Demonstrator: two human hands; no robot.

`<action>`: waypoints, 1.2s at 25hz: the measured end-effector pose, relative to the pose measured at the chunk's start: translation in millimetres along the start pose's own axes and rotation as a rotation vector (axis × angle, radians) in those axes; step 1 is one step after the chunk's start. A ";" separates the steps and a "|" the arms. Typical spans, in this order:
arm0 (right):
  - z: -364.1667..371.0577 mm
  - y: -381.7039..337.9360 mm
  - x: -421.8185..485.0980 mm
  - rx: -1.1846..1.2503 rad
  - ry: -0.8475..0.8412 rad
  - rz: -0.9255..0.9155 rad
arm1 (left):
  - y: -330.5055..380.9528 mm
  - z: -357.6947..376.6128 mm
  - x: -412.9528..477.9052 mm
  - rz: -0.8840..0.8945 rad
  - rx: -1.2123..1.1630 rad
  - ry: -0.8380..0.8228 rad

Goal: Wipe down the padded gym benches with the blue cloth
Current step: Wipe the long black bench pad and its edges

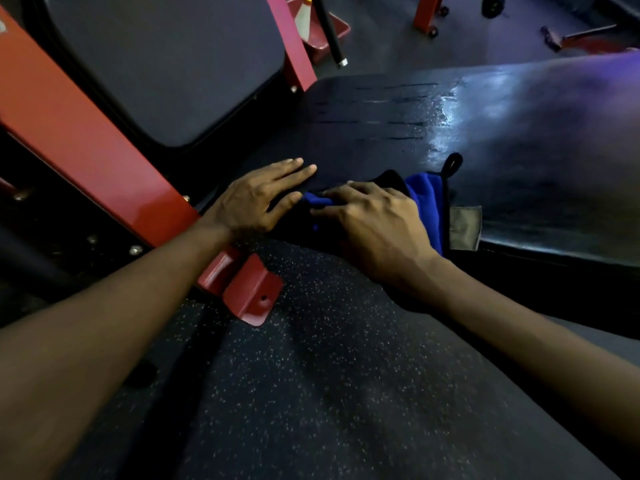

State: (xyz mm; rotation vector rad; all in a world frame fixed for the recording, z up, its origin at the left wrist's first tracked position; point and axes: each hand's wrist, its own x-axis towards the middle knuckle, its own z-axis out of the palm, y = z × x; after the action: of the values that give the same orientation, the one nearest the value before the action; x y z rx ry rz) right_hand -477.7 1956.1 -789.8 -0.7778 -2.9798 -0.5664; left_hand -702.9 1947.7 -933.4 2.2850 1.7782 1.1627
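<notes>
A person's left hand (256,199) lies flat on the near end of a black padded bench (519,150), its fingers (294,168) straight, released and pointing up and to the right. Just beside it, the right hand (377,230) covers a bunched blue cloth (426,202), with bent fingers (332,194) and thumb gripping the cloth's left end. The cloth sits on the bench's near edge. Its long axis runs left to right along that edge, and part of it spills over the side under the right wrist. A black hanging loop (453,164) on the cloth points away from the person, and a grey tag (465,228) marks its right end. The bench stretches off to the right, where its surface shines wet and lies open beyond the cloth. To the left, a red frame (86,133) slants close along the left hand and carries a second dark pad (166,64). Its bolted foot plate (256,296) rests on the speckled rubber floor (311,375) below both forearms.
</notes>
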 end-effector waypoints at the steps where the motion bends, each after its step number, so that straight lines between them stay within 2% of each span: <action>1: -2.1 -0.2 -0.5 0.009 0.003 0.000 | -5.7 -0.1 2.8 0.021 -0.004 -0.004; 9: -2.4 5.5 -19.3 -0.029 0.030 -0.127 | -16.1 5.2 2.3 0.047 -0.002 0.052; 15: 5.3 -7.5 6.4 -0.075 0.015 -0.120 | -18.9 4.0 1.9 0.053 0.007 0.038; 18: 9.9 -18.3 20.9 -0.055 0.039 -0.113 | -21.4 0.3 0.6 0.029 -0.003 -0.007; 25: 0.6 7.8 -20.7 0.003 0.065 -0.122 | -27.7 -9.5 -3.8 -0.122 0.006 -0.071; 30: 13.1 -22.7 14.5 -0.088 0.033 -0.076 | -32.2 -5.2 -5.4 -0.131 0.000 -0.071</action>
State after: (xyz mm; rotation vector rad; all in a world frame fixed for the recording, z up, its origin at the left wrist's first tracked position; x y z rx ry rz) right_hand -500.0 1949.1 -808.4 -0.6553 -2.9831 -0.7105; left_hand -732.8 1952.3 -946.8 2.1432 1.8692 1.0472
